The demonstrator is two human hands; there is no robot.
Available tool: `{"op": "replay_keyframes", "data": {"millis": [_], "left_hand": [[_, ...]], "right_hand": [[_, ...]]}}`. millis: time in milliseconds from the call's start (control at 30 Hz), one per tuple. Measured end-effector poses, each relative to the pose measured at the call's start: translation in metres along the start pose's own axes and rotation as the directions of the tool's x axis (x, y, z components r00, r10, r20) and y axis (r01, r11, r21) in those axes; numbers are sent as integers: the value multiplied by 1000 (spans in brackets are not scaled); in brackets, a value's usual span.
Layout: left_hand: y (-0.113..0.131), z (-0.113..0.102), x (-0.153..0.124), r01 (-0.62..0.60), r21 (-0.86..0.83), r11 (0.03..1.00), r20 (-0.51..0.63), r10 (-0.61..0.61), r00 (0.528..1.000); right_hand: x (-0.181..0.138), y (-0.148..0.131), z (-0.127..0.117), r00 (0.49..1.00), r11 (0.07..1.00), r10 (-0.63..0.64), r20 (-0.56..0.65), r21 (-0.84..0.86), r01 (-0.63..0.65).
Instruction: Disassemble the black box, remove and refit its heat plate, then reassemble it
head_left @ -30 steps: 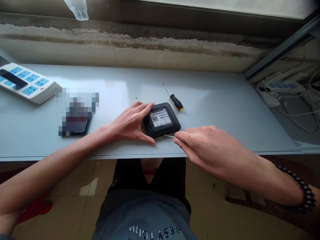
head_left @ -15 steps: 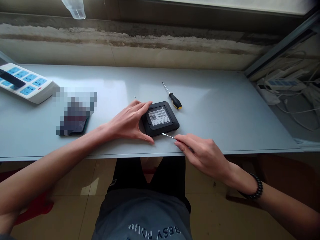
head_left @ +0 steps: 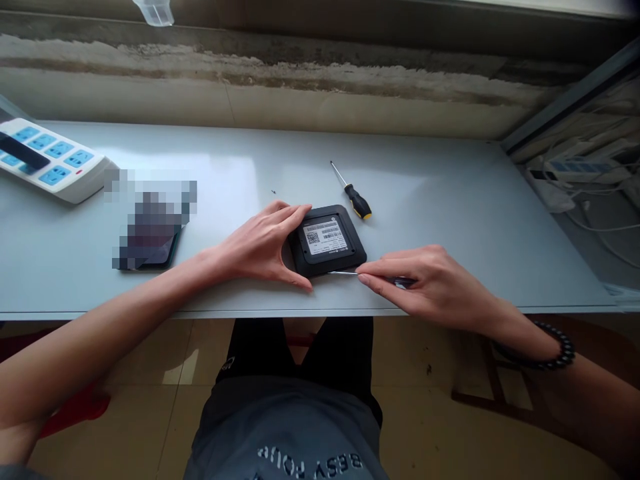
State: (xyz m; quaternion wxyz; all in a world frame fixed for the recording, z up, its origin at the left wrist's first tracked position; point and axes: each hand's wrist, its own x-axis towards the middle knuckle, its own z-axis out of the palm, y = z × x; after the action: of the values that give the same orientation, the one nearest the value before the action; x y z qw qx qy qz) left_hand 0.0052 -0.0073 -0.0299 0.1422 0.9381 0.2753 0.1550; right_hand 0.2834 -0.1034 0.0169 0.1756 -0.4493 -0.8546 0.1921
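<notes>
A square black electronic device (head_left: 327, 239), with a white barcode label (head_left: 325, 240) facing up, lies near the table's front edge. My left hand (head_left: 270, 243) holds it from the left, fingers at the far corner and thumb along the near side. Between thumb and fingers of my right hand (head_left: 425, 283) is a thin metal pry tool (head_left: 345, 273) with a dark handle partly hidden in the palm. Its tip meets the near edge of the device; how far in it reaches is hidden. A black and yellow screwdriver (head_left: 356, 198) rests behind the device.
A phone (head_left: 155, 253), partly blurred out, lies to the left. Beyond it stands a white power strip (head_left: 75, 183) with blue sockets. A tiny dark piece (head_left: 273, 192), perhaps a screw, is behind my left hand. Cables (head_left: 585, 193) lie tangled past the right-hand frame.
My right hand has turned and moved right and slightly up, bringing the tool from a slant to nearly level along the device's near edge. My left hand keeps its hold; the view has shifted a little.
</notes>
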Motion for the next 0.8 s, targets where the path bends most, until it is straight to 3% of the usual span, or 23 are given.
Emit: {"op": "replay_keyframes", "data": {"millis": [167, 400, 633, 800], "left_hand": [[-1, 0, 0, -17, 20, 1000, 0, 17, 1000], [-2, 2, 0, -28, 53, 998, -10, 29, 1000], [-5, 3, -1, -28, 55, 998, -25, 29, 999], [-3, 3, -1, -9, 57, 998, -25, 11, 1000]], "right_hand": [[2, 1, 0, 997, 994, 64, 44, 83, -68], [-5, -4, 3, 998, 994, -61, -3, -95, 60], [-8, -6, 7, 1000, 998, 8, -2, -66, -8], [-16, -8, 17, 994, 990, -27, -105, -143, 12]]}}
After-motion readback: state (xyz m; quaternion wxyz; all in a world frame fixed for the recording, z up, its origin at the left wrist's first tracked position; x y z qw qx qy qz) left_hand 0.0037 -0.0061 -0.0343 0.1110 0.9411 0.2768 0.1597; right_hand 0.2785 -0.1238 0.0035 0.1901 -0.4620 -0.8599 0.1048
